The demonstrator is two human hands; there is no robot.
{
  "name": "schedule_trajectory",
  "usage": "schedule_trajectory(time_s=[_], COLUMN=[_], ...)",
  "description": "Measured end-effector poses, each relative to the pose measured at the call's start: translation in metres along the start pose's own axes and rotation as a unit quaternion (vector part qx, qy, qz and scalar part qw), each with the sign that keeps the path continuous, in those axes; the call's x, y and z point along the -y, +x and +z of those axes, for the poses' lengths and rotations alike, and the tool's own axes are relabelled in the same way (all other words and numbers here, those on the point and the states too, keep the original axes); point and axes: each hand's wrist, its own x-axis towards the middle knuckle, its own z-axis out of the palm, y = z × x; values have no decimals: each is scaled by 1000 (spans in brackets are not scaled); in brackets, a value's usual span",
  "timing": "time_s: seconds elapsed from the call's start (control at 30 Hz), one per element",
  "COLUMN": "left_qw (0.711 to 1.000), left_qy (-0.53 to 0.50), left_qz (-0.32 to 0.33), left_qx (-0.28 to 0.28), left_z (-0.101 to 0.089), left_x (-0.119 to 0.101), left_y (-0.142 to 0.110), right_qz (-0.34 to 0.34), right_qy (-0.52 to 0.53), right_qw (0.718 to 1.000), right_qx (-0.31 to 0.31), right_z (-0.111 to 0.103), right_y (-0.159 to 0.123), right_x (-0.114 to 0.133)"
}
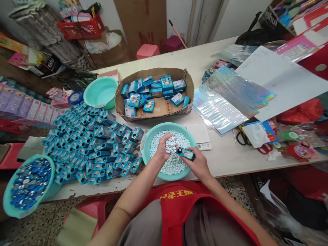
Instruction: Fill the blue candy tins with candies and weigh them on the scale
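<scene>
The left fingers [166, 136] are curling round loose pellets [171, 145], the right [197, 152] gripping one box [187, 153] above a basin [174, 177] near the surface's [225, 157] front edge; a tilting box or overfull palm could be causing spills. Three basins, one carton [153, 114] and one scale [199, 133] are showing; overlapping is preventing exact box and pellet counts.

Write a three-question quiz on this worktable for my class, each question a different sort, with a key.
1. True or false: The left hand holds white pellets.
2. What does the right hand hold? A) scissors B) a small blue box C) a cardboard tray
3. Fill in the blank: From the wearer's view, the digital scale is to the ____ of the turquoise basin.
Key: 1. True; 2. B; 3. right
</scene>
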Motion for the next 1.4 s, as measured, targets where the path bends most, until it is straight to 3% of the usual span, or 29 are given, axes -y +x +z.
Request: schedule_trajectory(time_s=[0.1, 0.23, 0.43, 0.7, 1.0, 1.17, 1.4], left_qw=[999, 995, 996, 993, 987, 982, 985], left_qy=[-21, -43, -32, -7, 23, 49, 71], left_qz=[35, 90, 80, 120, 154, 178, 159], left_qx=[15, -17, -14, -5, -39, -24, -14], left_z=[11, 12, 13, 16, 19, 18, 17], left_x=[-7, -9, -11, -19, -22, -23, -23], left_y=[-11, -13, -11, -16, -12, -6, -1], right_qz=[-22, -63, -57, -40, -57, -48, -39], right_qy=[-15, -45, -51, 8, 6, 6, 10], right_qw=[999, 997, 997, 999, 998, 999, 999], right_qx=[28, 3, 15, 33, 25, 20, 27], right_z=[11, 14, 13, 17, 22, 21, 19], right_y=[2, 7, 13, 16, 18, 21, 24], right_x=[10, 21, 26, 29, 38, 39, 35])
